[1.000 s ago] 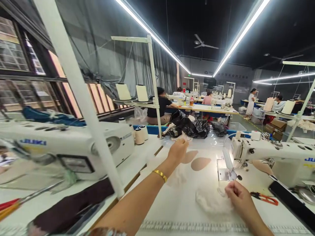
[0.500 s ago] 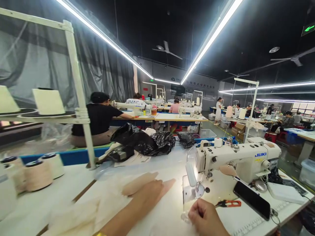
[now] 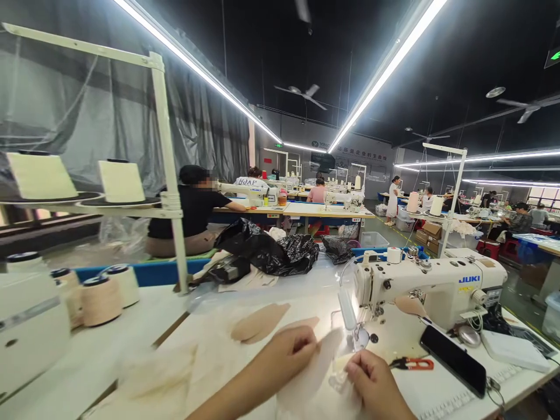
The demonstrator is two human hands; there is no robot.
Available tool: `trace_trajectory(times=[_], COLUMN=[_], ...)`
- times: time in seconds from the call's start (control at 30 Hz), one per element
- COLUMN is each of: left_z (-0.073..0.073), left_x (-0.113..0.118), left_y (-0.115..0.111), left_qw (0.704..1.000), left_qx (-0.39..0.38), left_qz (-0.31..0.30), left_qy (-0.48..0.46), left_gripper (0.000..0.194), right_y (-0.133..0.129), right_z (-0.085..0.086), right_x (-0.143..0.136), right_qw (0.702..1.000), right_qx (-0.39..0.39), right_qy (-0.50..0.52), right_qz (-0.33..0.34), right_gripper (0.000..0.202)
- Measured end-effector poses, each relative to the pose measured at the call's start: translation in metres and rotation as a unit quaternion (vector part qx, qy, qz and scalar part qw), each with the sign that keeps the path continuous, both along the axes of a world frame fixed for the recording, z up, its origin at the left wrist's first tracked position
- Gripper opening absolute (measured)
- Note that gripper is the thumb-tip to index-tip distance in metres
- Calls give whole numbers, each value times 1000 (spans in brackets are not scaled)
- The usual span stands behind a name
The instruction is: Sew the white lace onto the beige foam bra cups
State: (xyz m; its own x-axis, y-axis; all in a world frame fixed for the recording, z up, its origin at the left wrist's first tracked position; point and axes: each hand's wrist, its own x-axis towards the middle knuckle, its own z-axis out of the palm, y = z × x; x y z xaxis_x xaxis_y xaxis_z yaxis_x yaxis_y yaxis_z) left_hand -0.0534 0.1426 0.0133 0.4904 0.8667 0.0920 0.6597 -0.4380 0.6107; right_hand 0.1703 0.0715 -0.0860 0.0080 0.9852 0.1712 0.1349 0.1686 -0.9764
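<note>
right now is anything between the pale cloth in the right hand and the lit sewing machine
Nothing visible stands between the pale cloth in the right hand and the sewing machine; the snips and phone lie off to the right.

A single view serves here, taken from the wearer's head. It looks forward along the room and down enough to catch the white worktable (image 3: 411, 382) across the bottom. The left hand (image 3: 300, 347) and right hand (image 3: 367, 376) are near the lens — low in the picture, a little right of centre. A JUKI sewing machine (image 3: 437, 291) is close by on the right, a thread stand (image 3: 165, 134) on the left. The wide outlook reaches the far wall (image 3: 374, 166) and the dark ceiling (image 3: 271, 41).
</note>
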Motion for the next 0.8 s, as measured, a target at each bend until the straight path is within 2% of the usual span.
trace_trajectory(times=[0.07,0.13,0.27,0.37,0.43,0.5,0.57,0.67,0.73,0.8], left_z=[-4,-8,-15,-14,-6,7,21,32,31,23], left_x=[9,18,26,23,19,15,13,11,9,5], left_y=[-21,-37,-48,-50,-52,-54,-56,-56,-51,-42], left_qw=[996,995,998,999,994,990,986,982,987,993], left_qx=[-84,-100,-53,30,60,15,-65,-123,-103,-35], left_qz=[-32,-27,-4,-38,-91,-140,-156,-141,-126,-111], left_qy=[-15,-11,30,10,-27,-29,10,40,16,-11], left_gripper=[21,23,22,17,42,62,52,19,9,6], right_y=[0,0,-5,-11,-17,-23,-30,-37,-39,-38], right_z=[-1,-2,-2,3,10,19,30,45,55,62], right_x=[3,5,3,0,-2,-2,0,1,-1,-5], right_qw=[1000,999,999,1000,999,997,992,980,969,955], right_qx=[6,17,12,7,13,34,62,111,160,217], right_qy=[13,25,29,8,-22,-60,-103,-162,-189,-198], right_qz=[9,15,29,26,26,32,34,7,-21,-48], right_gripper=[53,57,49,30,15,6,4,5,7,5])
